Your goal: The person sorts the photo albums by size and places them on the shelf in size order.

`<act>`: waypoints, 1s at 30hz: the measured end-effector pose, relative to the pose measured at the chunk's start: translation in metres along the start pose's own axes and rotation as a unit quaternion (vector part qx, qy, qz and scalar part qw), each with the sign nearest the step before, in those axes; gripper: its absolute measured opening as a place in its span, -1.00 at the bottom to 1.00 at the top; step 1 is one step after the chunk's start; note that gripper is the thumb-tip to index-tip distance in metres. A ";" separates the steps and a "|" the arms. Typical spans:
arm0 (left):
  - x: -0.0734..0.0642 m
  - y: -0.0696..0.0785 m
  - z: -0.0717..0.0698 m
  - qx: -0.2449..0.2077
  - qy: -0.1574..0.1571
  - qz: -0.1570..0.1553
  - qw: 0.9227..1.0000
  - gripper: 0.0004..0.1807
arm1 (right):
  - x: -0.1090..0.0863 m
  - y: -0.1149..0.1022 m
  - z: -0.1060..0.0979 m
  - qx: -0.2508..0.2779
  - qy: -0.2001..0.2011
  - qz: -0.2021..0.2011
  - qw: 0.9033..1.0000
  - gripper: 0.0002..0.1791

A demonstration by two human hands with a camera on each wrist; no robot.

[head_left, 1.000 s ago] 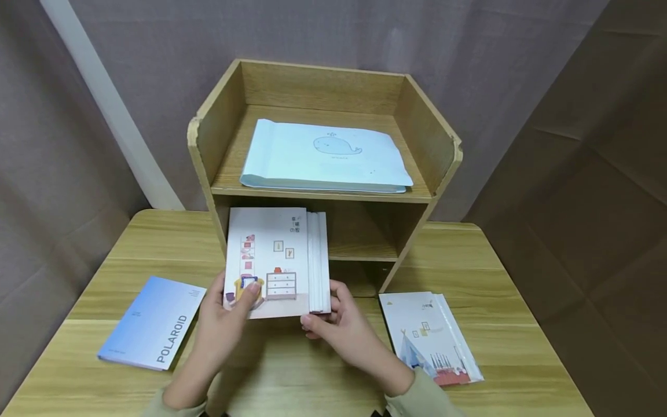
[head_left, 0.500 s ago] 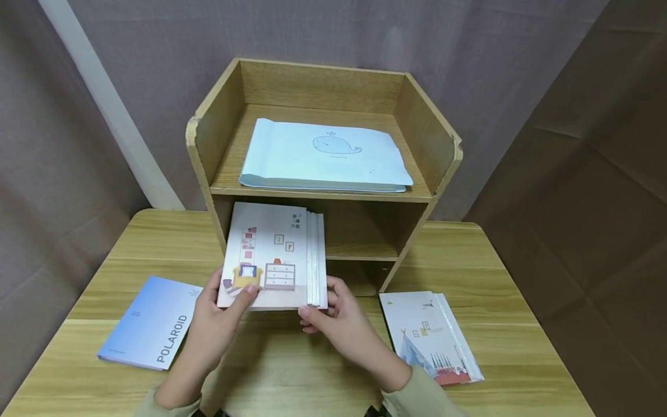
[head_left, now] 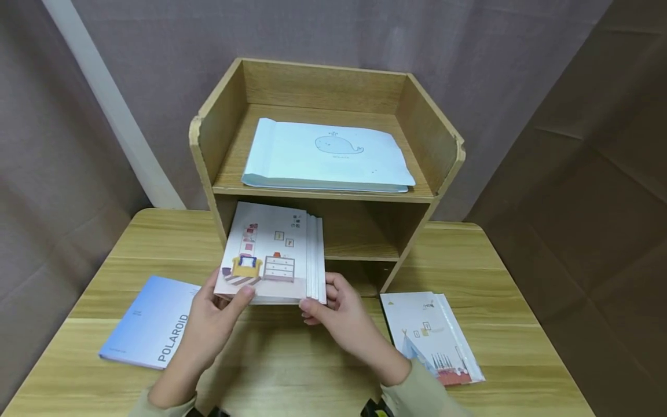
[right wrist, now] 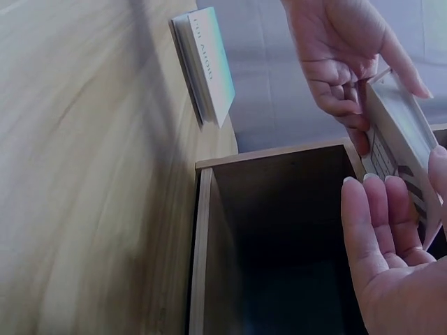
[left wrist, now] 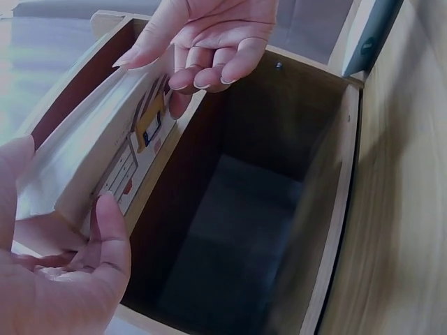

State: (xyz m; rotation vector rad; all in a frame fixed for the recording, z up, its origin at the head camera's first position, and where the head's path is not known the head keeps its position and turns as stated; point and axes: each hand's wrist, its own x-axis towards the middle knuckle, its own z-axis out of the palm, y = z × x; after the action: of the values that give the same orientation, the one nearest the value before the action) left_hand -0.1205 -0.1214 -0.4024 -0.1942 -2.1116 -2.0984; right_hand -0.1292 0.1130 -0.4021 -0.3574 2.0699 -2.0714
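Note:
A thick white book [head_left: 266,243], its cover printed with a yellow armchair and a chest of drawers, sits partly inside the middle compartment of the wooden shelf unit [head_left: 375,226]. White ridges run along its right side. My left hand [head_left: 213,318] grips its near left corner, thumb on top and fingers underneath. At the near right corner, my right hand [head_left: 346,318] pinches the edge, thumb above and fingers below. From underneath, the left wrist view shows a printed face of the book [left wrist: 133,150] between both hands. The book's far end is hidden inside the compartment.
A pale blue whale-drawing book [head_left: 328,156] lies on the top shelf. On the table, a blue POLAROID book [head_left: 151,324] lies at left, partly behind my left hand. A white book with a tent picture [head_left: 432,336] lies at right. Curtains hang behind.
Both hands have drawn the white book slightly tilted, its near edge rising in the head view and its far end going further into the compartment. The other books have stayed put.

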 end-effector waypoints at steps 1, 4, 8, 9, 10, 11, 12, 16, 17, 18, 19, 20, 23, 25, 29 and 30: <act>0.001 0.000 -0.001 0.003 -0.004 0.004 1.000 -0.40 | 0.001 -0.001 0.000 -0.006 0.003 -0.002 1.000 -0.44; 0.003 0.000 -0.003 0.024 -0.012 0.018 0.999 -0.40 | 0.005 -0.002 0.000 -0.024 0.011 -0.003 1.000 -0.44; 0.006 -0.001 -0.006 0.043 -0.018 0.026 0.999 -0.39 | 0.007 -0.008 0.001 -0.044 0.014 -0.002 0.999 -0.47; 0.007 -0.002 -0.006 0.043 -0.018 0.027 0.999 -0.39 | 0.007 -0.011 0.002 -0.048 0.014 -0.003 0.999 -0.47; 0.008 -0.002 -0.007 0.048 -0.017 0.028 0.998 -0.39 | 0.008 -0.013 0.002 -0.054 0.014 -0.005 0.998 -0.49; 0.009 -0.003 -0.007 0.050 -0.017 0.029 0.998 -0.39 | 0.008 -0.017 0.002 -0.060 0.015 -0.006 0.998 -0.50; 0.010 -0.003 -0.008 0.053 -0.017 0.031 0.998 -0.39 | 0.008 -0.020 0.003 -0.067 0.016 -0.005 0.998 -0.51; 0.013 -0.003 -0.009 0.089 -0.013 0.041 0.995 -0.38 | 0.013 -0.020 0.002 -0.074 0.017 -0.006 0.997 -0.53; 0.014 -0.002 -0.009 0.098 -0.012 0.043 0.994 -0.38 | 0.015 -0.017 0.001 -0.074 0.017 -0.006 0.997 -0.53; 0.015 -0.002 -0.010 0.109 -0.009 0.046 0.993 -0.39 | 0.017 -0.014 0.000 -0.073 0.018 -0.006 0.997 -0.52; 0.016 -0.001 -0.010 0.118 -0.006 0.047 0.992 -0.40 | 0.020 -0.011 -0.001 -0.072 0.018 -0.007 0.997 -0.51; 0.017 -0.001 -0.010 0.123 -0.003 0.049 0.991 -0.42 | 0.022 -0.007 -0.003 -0.075 0.019 -0.007 0.997 -0.51; 0.019 -0.001 -0.009 0.138 0.007 0.045 0.989 -0.45 | 0.027 -0.003 -0.005 -0.087 0.021 -0.013 0.996 -0.48; 0.020 -0.001 -0.009 0.143 0.012 0.041 0.989 -0.46 | 0.029 -0.003 -0.006 -0.097 0.024 -0.019 0.995 -0.47; 0.023 -0.004 -0.007 0.155 0.022 0.032 0.987 -0.51 | 0.032 -0.004 -0.007 -0.132 0.039 -0.029 0.990 -0.50; 0.024 -0.004 -0.007 0.157 0.024 0.031 0.987 -0.52 | 0.033 -0.004 -0.007 -0.148 0.045 -0.032 0.987 -0.50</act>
State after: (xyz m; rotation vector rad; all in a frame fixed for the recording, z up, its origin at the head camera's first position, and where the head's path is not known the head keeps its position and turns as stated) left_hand -0.1447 -0.1287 -0.4019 -0.1649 -2.3358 -1.6884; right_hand -0.1622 0.1099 -0.3968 -0.3847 2.4565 -1.8435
